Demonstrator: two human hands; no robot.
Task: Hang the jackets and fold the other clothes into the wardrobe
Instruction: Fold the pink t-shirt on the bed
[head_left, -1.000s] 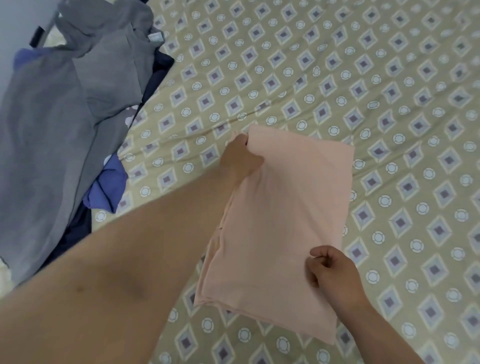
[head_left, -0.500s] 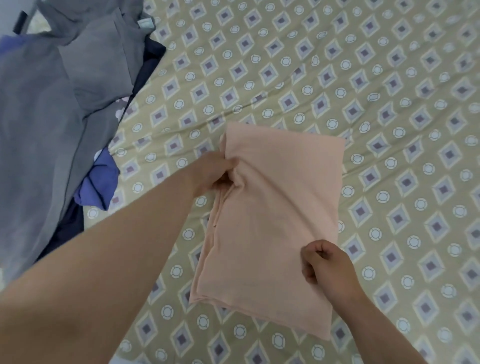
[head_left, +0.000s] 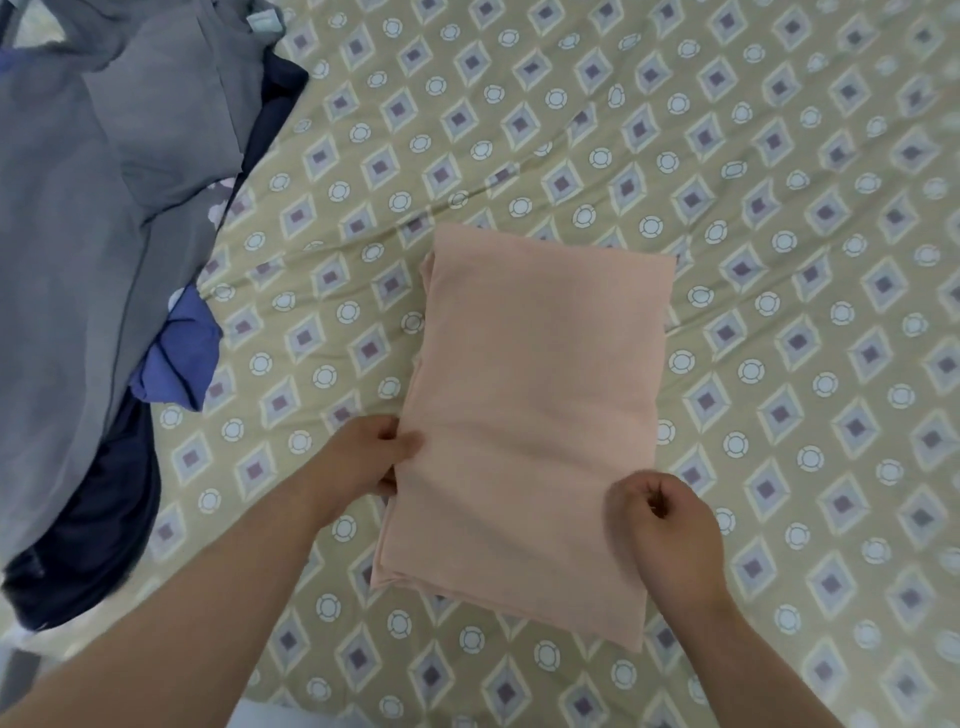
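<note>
A peach garment, folded into a long rectangle, lies flat on the bed. My left hand pinches its left edge about two thirds of the way toward me, thumb on top of the cloth. At the right edge, near the close end, my right hand grips the fabric with curled fingers. A pile of other clothes sits at the left: a grey garment on top, a dark navy one under it and a blue one poking out.
The bed is covered by an olive sheet printed with diamonds and circles. The sheet spreads wide to the right and beyond the folded garment. The bed's near edge runs along the bottom left.
My left hand slid from the garment's far left corner down its left edge toward me. The garment now lies flatter. My right hand stayed at the right edge.
</note>
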